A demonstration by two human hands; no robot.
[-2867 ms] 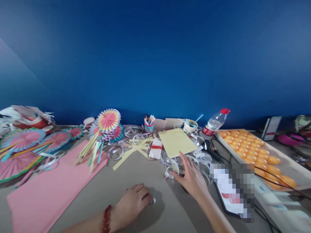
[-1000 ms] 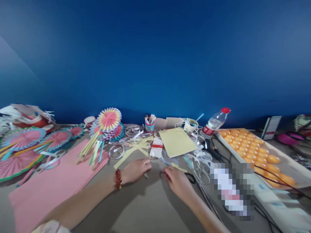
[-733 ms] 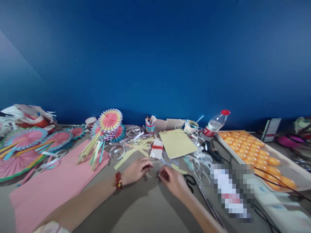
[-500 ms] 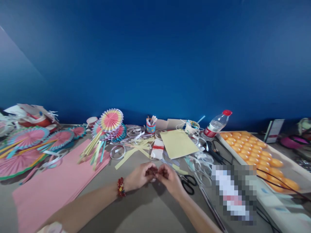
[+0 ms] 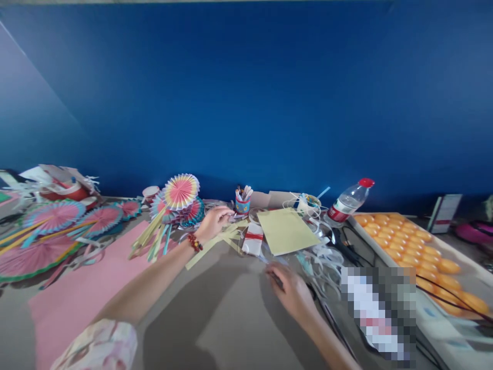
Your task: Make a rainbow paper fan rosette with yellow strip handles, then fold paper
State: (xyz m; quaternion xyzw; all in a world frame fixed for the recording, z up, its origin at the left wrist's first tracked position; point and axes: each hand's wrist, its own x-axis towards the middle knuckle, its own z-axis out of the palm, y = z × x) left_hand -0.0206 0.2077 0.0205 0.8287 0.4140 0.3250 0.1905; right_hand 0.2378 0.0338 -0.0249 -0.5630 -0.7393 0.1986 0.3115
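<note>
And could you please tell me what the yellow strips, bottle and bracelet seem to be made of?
Yellow strips: probably matte paper, looking thin and unglossy. Bottle: likely glossy clear plastic, with see-through, highlighted walls. Bracelet: red beads, finish and material too blurred to tell.

Worktop [image 5: 227,313] was plain grey-brown, running back to the blue wall [image 5: 246,103], loaded along the rear and both sides. Left side had pleated paper fans [image 5: 57,216] overlapping each other and pink sheets [image 5: 84,293] lying flat; mid-rear had crossed yellow paper strips [image 5: 206,252], a red-and-blue cup [image 5: 242,207] of sticks, a white packet [image 5: 252,241] with a red band, and a yellow sheet [image 5: 288,232] just beside it. Right side carried loose white strips [image 5: 331,257], a red-capped bottle [image 5: 348,204] standing, a shallow tray [image 5: 473,276] of orange balls [image 5: 404,241], and one pixelated item [image 5: 379,321] near the tray.
</note>
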